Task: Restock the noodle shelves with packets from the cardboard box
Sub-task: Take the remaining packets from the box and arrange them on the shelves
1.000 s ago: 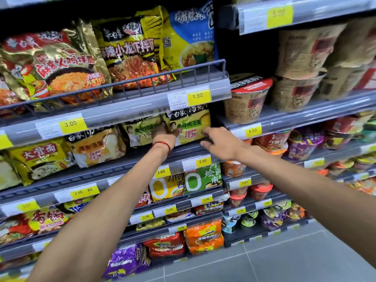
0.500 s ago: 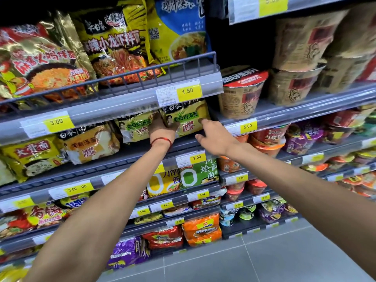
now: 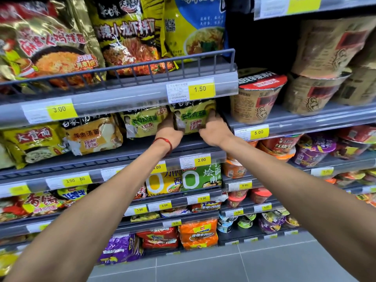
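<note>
Your left hand and right hand clasp a green noodle packet (one hand per side) at the shelf's right end.

Top of green packet hidden by price rail; fingertips of both hands hidden behind pkt.

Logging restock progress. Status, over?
Left hand and right hand grip yellow-green packet, second shelf. Twin packet close left. Nothing blocking.
</note>
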Tool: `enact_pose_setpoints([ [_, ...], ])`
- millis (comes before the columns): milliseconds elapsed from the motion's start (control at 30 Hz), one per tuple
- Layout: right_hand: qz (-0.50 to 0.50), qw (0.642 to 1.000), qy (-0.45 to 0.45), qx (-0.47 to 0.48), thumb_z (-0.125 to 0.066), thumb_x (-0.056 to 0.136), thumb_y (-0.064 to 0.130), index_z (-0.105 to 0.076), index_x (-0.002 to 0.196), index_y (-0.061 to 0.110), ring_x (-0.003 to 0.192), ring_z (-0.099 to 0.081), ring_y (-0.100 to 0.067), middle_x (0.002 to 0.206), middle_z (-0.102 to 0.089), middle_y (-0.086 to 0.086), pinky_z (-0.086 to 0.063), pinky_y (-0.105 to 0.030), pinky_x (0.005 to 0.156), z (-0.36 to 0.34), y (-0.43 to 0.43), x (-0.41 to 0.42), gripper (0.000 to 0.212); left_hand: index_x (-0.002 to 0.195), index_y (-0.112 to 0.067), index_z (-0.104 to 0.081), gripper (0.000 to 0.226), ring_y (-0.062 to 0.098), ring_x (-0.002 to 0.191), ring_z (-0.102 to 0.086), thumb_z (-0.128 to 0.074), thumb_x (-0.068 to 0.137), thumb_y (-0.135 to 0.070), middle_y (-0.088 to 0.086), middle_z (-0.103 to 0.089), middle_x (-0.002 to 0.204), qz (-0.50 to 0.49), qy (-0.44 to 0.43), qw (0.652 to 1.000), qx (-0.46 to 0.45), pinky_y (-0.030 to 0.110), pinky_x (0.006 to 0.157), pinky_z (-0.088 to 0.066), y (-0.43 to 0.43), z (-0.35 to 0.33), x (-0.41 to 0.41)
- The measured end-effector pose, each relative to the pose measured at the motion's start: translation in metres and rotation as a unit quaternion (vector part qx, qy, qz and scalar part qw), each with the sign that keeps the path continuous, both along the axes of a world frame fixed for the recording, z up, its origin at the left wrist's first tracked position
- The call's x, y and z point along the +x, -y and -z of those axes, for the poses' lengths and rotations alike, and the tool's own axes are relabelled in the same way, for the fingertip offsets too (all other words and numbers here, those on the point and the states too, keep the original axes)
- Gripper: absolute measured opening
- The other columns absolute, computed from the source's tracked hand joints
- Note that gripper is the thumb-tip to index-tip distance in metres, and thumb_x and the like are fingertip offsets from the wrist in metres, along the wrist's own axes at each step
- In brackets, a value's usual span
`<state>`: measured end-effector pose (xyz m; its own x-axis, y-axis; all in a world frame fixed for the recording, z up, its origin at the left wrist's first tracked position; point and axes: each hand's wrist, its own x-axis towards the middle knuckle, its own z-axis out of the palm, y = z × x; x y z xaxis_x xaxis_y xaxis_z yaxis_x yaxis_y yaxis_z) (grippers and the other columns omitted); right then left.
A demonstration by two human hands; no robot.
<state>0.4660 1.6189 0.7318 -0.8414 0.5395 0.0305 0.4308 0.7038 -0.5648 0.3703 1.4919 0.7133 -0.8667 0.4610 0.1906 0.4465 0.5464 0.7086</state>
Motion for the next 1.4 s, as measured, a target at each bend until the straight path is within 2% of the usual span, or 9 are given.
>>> enact_pose_setpoints([
  [200,-0.021,0.999,-0.031,-0.024,-0.06,0.086,0.019,-0.032,0.143,0.008,0.124,-0.049,-0.039,0.14,-0.047,-0.02,-0.043,-0.035,0.099,0.004,-0.008,-0.004,0.064,0.156,-0.018,-0.021,0.076,0.03,0.115,-0.06,-0.06,0.091,-0.011,0.013,-0.059,0.133,-0.001,0.014,1.0,-0.01,0.037,0.093,-0.053,-0.017,-0.001,-0.006],
  [400,-0.013,0.994,-0.062,-0.085,-0.06,0.085,0.015,-0.04,0.128,0.012,0.12,-0.054,-0.035,0.134,-0.054,-0.016,-0.046,-0.036,0.101,0.003,-0.01,-0.001,0.048,0.156,-0.019,-0.019,0.08,0.031,0.116,-0.058,-0.063,0.089,-0.016,0.013,-0.054,0.139,0.0,0.036,0.999,-0.03,0.033,0.088,-0.052,-0.015,-0.003,-0.004],
  [500,-0.001,0.992,-0.052,-0.119,-0.061,0.087,0.02,-0.037,0.138,0.009,0.127,-0.051,-0.031,0.142,-0.049,-0.013,-0.041,-0.033,0.107,0.0,-0.009,-0.006,0.058,0.126,-0.013,-0.056,0.034,0.024,0.096,-0.063,-0.057,0.092,-0.015,0.009,-0.067,0.115,-0.063,-0.056,0.996,-0.033,0.022,0.07,-0.041,-0.012,-0.007,0.002],
  [633,-0.018,0.988,-0.064,-0.137,-0.067,0.088,0.025,-0.021,0.151,0.005,0.137,-0.044,-0.027,0.153,-0.04,-0.011,-0.036,-0.029,0.112,-0.004,-0.007,-0.014,0.08,0.098,-0.012,-0.065,0.012,0.023,0.081,-0.059,-0.055,0.093,-0.015,0.007,-0.067,0.097,-0.073,-0.079,0.992,-0.066,0.022,0.066,-0.037,-0.012,-0.01,0.009],
  [867,-0.032,0.986,-0.094,-0.136,-0.064,0.093,0.025,-0.019,0.152,0.007,0.142,-0.037,-0.027,0.157,-0.033,-0.012,-0.028,-0.026,0.115,0.001,-0.012,-0.015,0.077,0.13,-0.008,-0.051,0.034,0.032,0.103,-0.06,-0.047,0.098,-0.017,0.015,-0.059,0.122,-0.061,-0.004,0.996,-0.071,0.027,0.077,-0.045,-0.026,-0.006,0.008],
  [1100,-0.033,0.983,-0.097,-0.152,-0.069,0.086,0.021,-0.015,0.155,0.009,0.139,-0.038,-0.026,0.155,-0.033,-0.011,-0.028,-0.02,0.109,0.0,-0.01,-0.013,0.088,0.118,-0.009,-0.048,0.02,0.028,0.091,-0.054,-0.045,0.098,-0.013,0.011,-0.052,0.1,-0.048,0.028,0.995,-0.082,0.031,0.075,-0.043,-0.025,-0.008,0.009],
  [1200,-0.014,0.981,-0.091,-0.172,-0.064,0.084,0.012,-0.026,0.151,0.011,0.134,-0.045,-0.027,0.15,-0.043,-0.011,-0.035,-0.022,0.107,-0.003,-0.01,-0.005,0.077,0.133,-0.007,-0.044,0.036,0.034,0.097,-0.057,-0.047,0.097,-0.011,0.012,-0.052,0.102,-0.06,0.033,0.992,-0.11,0.03,0.073,-0.039,-0.024,-0.014,0.015],
  [1267,-0.01,0.98,-0.075,-0.182,-0.058,0.085,0.008,-0.038,0.143,0.01,0.127,-0.051,-0.03,0.14,-0.052,-0.012,-0.039,-0.023,0.1,-0.005,-0.009,0.0,0.061,0.141,-0.006,-0.038,0.046,0.038,0.109,-0.057,-0.048,0.096,-0.01,0.019,-0.056,0.118,-0.058,0.047,0.989,-0.127,0.031,0.075,-0.04,-0.025,-0.016,0.015],
  [1400,-0.018,0.988,-0.044,-0.15,-0.053,0.089,0.012,-0.043,0.135,0.001,0.119,-0.054,-0.035,0.134,-0.054,-0.02,-0.042,-0.028,0.095,-0.01,-0.005,0.011,0.048,0.145,-0.007,-0.036,0.052,0.039,0.117,-0.054,-0.051,0.095,-0.008,0.023,-0.052,0.134,-0.041,0.066,0.987,-0.141,0.036,0.09,-0.047,-0.02,-0.021,0.016],
])
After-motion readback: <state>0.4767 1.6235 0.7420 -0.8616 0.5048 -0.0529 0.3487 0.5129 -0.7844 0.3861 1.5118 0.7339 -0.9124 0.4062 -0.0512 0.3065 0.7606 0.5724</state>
